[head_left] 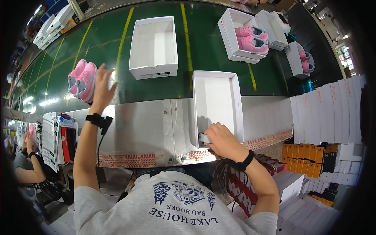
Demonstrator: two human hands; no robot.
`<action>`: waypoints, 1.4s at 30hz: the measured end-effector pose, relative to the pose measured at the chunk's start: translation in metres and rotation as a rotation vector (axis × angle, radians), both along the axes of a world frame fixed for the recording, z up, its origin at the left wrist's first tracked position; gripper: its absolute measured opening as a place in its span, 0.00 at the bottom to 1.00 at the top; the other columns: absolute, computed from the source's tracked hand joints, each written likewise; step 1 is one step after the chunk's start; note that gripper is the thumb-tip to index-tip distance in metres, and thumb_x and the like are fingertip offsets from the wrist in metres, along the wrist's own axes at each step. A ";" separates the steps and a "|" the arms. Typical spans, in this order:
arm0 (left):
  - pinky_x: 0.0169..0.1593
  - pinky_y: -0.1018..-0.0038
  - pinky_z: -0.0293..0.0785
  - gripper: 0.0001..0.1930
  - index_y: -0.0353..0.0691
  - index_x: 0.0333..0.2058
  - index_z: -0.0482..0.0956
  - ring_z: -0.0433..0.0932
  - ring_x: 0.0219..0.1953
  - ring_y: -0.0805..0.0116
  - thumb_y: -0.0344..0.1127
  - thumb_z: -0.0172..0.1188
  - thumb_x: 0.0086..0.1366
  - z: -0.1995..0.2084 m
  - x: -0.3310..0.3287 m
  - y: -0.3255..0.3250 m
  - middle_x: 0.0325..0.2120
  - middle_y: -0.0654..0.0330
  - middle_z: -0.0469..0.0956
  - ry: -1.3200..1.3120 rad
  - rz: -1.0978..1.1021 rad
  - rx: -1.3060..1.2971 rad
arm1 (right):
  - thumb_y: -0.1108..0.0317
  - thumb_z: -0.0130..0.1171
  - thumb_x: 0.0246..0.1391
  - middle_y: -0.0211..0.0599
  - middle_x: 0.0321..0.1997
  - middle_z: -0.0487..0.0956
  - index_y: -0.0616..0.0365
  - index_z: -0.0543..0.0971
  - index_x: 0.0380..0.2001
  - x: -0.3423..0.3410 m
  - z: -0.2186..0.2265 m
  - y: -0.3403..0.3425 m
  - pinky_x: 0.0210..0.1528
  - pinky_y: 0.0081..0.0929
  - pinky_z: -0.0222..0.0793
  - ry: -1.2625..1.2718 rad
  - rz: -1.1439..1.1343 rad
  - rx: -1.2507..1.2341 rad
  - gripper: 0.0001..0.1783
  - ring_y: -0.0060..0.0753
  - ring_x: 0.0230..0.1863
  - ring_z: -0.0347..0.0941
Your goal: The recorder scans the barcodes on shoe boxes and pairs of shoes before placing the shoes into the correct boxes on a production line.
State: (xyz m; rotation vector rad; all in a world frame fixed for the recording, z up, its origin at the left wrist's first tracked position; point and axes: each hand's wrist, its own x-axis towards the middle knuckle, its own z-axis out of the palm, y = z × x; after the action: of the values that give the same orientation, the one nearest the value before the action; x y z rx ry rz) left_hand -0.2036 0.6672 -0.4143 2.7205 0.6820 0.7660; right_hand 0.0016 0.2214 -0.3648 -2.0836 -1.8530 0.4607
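Observation:
My left hand [105,84] is raised with its fingers apart, just right of a pair of pink sneakers [83,82] on the green belt. It holds nothing. My right hand [224,140] is closed at the near end of an open white shoebox [218,103], which rests on the metal ledge and reaches over the belt's edge. Between those fingers a small pale block [204,138] with a dark part beside it shows at the box's near left corner; its kind is unclear. The inside of this box is bare white.
On the green belt [109,43] stands another open white shoebox [153,49]. Farther right, a box with pink sneakers [250,39] sits beside a second such box [300,59]. Stacked white boxes [329,111] line the right side. A co-worker's arm [33,168] shows at left.

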 end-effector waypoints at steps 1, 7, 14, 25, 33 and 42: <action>0.62 0.56 0.67 0.30 0.40 0.54 0.70 0.67 0.60 0.41 0.24 0.69 0.52 0.005 -0.005 0.012 0.63 0.43 0.59 0.010 0.048 0.086 | 0.68 0.69 0.45 0.43 0.41 0.71 0.60 0.72 0.38 -0.001 -0.005 0.000 0.49 0.38 0.65 -0.037 0.011 -0.023 0.19 0.46 0.46 0.68; 0.61 0.52 0.65 0.38 0.40 0.51 0.68 0.68 0.59 0.38 0.39 0.78 0.41 0.050 -0.034 0.056 0.56 0.37 0.68 0.655 0.586 0.195 | 0.65 0.69 0.46 0.43 0.41 0.71 0.60 0.73 0.40 0.003 -0.010 -0.003 0.49 0.38 0.65 -0.054 0.011 -0.057 0.20 0.46 0.46 0.68; 0.59 0.52 0.67 0.34 0.38 0.50 0.66 0.72 0.55 0.40 0.38 0.70 0.44 0.030 -0.050 0.124 0.47 0.39 0.76 0.774 0.440 -0.122 | 0.68 0.65 0.52 0.48 0.41 0.72 0.64 0.71 0.43 0.043 0.009 -0.016 0.47 0.41 0.67 0.348 -0.561 0.218 0.19 0.51 0.44 0.69; 0.42 0.60 0.79 0.23 0.37 0.30 0.87 0.84 0.36 0.50 0.48 0.73 0.37 0.045 -0.029 0.112 0.32 0.45 0.84 0.916 0.205 -0.103 | 0.67 0.63 0.55 0.60 0.51 0.73 0.69 0.70 0.55 0.122 -0.041 -0.176 0.57 0.46 0.64 -0.224 -1.030 0.153 0.27 0.63 0.54 0.68; 0.61 0.57 0.67 0.36 0.46 0.49 0.83 0.72 0.58 0.48 0.59 0.73 0.41 0.038 -0.073 0.111 0.53 0.46 0.76 1.185 0.320 -0.008 | 0.66 0.61 0.58 0.57 0.50 0.70 0.67 0.69 0.52 -0.001 -0.001 -0.083 0.56 0.49 0.61 -0.194 -0.905 0.189 0.23 0.60 0.52 0.67; 0.45 0.62 0.77 0.35 0.27 0.41 0.82 0.82 0.40 0.45 0.61 0.64 0.54 0.064 -0.028 0.115 0.34 0.38 0.82 0.341 0.404 -0.449 | 0.66 0.56 0.62 0.62 0.50 0.70 0.71 0.67 0.54 -0.028 -0.070 -0.092 0.58 0.48 0.61 0.249 -1.092 0.176 0.23 0.63 0.53 0.67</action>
State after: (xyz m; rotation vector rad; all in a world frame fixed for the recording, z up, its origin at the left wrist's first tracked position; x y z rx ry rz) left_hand -0.2312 0.7825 -0.3507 2.3350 1.3249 0.1733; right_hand -0.0264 0.1295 -0.4350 -2.3723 -0.4261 0.2243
